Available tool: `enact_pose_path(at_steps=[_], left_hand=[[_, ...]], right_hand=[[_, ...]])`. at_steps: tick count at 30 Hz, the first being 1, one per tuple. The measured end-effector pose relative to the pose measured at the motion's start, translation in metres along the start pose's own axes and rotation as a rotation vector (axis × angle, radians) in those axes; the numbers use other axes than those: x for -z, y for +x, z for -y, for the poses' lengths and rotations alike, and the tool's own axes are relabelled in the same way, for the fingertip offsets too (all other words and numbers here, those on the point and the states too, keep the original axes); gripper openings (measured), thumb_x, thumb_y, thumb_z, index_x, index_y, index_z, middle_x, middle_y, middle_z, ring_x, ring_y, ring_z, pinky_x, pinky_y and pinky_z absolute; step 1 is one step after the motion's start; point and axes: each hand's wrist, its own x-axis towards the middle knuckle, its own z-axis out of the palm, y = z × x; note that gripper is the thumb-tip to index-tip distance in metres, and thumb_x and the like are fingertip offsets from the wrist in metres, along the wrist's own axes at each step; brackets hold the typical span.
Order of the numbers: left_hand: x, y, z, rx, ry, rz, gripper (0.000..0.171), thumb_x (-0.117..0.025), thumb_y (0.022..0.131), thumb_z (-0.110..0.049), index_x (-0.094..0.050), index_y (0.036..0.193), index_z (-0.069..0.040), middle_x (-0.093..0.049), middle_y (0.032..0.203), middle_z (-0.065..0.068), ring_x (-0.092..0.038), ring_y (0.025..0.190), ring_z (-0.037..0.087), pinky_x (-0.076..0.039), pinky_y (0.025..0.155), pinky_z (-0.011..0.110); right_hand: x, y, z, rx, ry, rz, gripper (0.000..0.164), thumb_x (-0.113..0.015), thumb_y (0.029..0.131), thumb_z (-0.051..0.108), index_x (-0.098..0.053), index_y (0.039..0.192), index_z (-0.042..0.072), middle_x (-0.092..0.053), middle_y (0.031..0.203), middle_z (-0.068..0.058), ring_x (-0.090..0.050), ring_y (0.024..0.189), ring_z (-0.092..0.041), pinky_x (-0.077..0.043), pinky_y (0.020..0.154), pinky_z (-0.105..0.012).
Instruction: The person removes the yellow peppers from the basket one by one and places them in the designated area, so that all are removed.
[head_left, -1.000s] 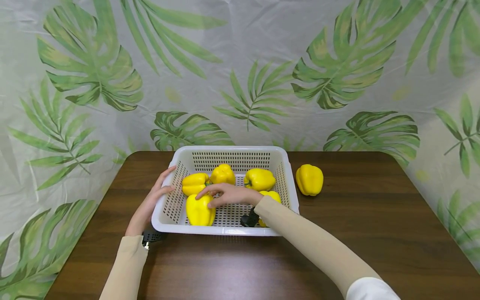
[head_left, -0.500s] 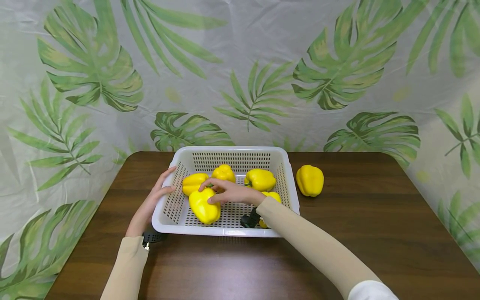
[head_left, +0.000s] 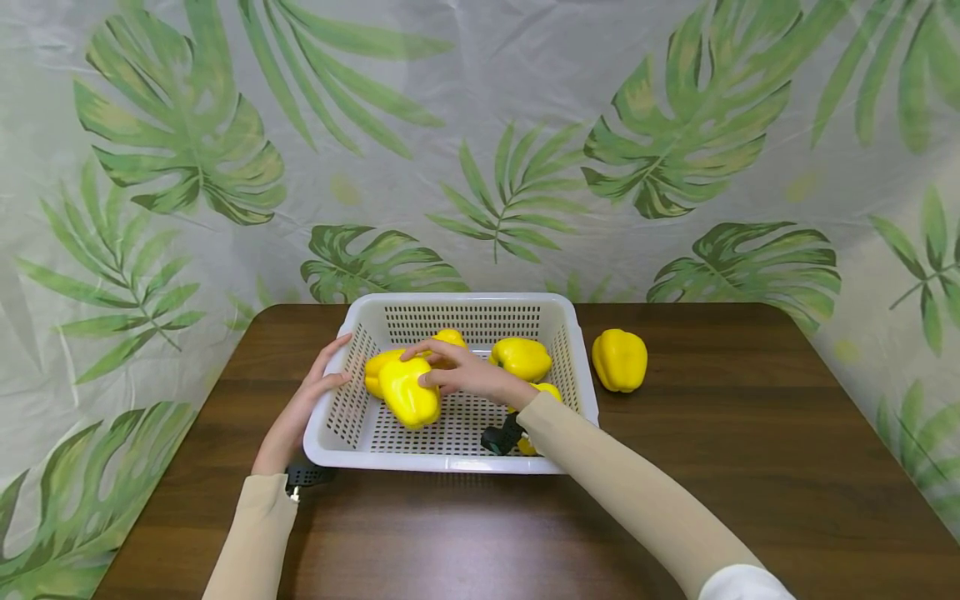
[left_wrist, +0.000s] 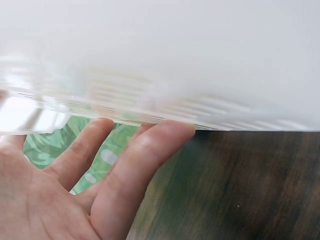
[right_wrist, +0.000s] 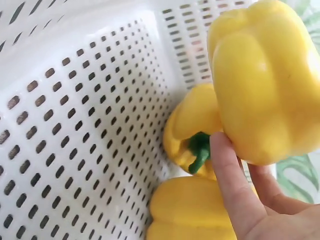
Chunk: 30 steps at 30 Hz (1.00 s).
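My right hand (head_left: 476, 375) grips a yellow bell pepper (head_left: 408, 396) between thumb and fingers, inside a white perforated plastic basket (head_left: 442, 462). In the right wrist view this bell pepper (right_wrist: 265, 80) is tilted and raised above the others, its stem end not showing. Below it lie a bell pepper with a green stem (right_wrist: 192, 145) and a second one (right_wrist: 190, 210). My left hand (head_left: 296, 408) touches the basket's left side from outside, fingers fairly straight. The left wrist view has thumb and fingertips of the left hand (left_wrist: 100, 185) against the basket wall (left_wrist: 175, 55).
One yellow bell pepper (head_left: 619, 360) stands on the brown wooden table (head_left: 720, 400), right of the basket. Inside, another bell pepper (head_left: 522, 360) lies at the back right. A further one (head_left: 551, 392) is partly hidden by my right wrist. A leaf-patterned cloth (head_left: 510, 183) hangs behind.
My right hand has tilted the front-left bell pepper and raised it off the basket floor, moving slightly back and right. My left hand stays at the basket's side.
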Motion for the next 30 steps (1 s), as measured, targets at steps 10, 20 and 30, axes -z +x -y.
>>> enact_pose_path(at_steps=[10, 20, 30], left_hand=[[-0.001, 0.001, -0.001, 0.002, -0.006, 0.01, 0.057, -0.036, 0.102, -0.019, -0.012, 0.152, -0.033, -0.003, 0.156, 0.011, -0.031, 0.123, 0.05, -0.045, 0.082, 0.055], [-0.001, 0.001, 0.0, -0.018, -0.047, 0.015, 0.058, -0.035, 0.102, -0.014, -0.011, 0.152, -0.03, -0.003, 0.156, 0.014, -0.031, 0.124, 0.051, -0.044, 0.084, 0.056], [-0.001, -0.001, -0.002, 0.002, -0.016, 0.012, 0.057, -0.036, 0.102, -0.019, -0.012, 0.152, -0.034, -0.003, 0.156, 0.011, -0.033, 0.121, 0.051, -0.046, 0.082, 0.054]], right_hand=[[0.012, -0.009, 0.008, 0.025, 0.048, -0.091, 0.037, -0.056, 0.095, 0.012, -0.053, 0.132, 0.016, -0.042, 0.14, -0.004, -0.043, 0.123, -0.027, -0.052, 0.081, -0.04], [0.026, -0.025, 0.011, 0.027, 0.097, -0.168, 0.037, -0.053, 0.096, 0.01, -0.052, 0.133, 0.012, -0.045, 0.136, -0.013, -0.049, 0.114, -0.029, -0.05, 0.083, -0.047], [0.044, -0.047, 0.024, 0.007, 0.021, -0.268, 0.04, -0.053, 0.095, 0.012, -0.052, 0.135, 0.014, -0.045, 0.136, -0.011, -0.049, 0.116, -0.029, -0.05, 0.083, -0.046]])
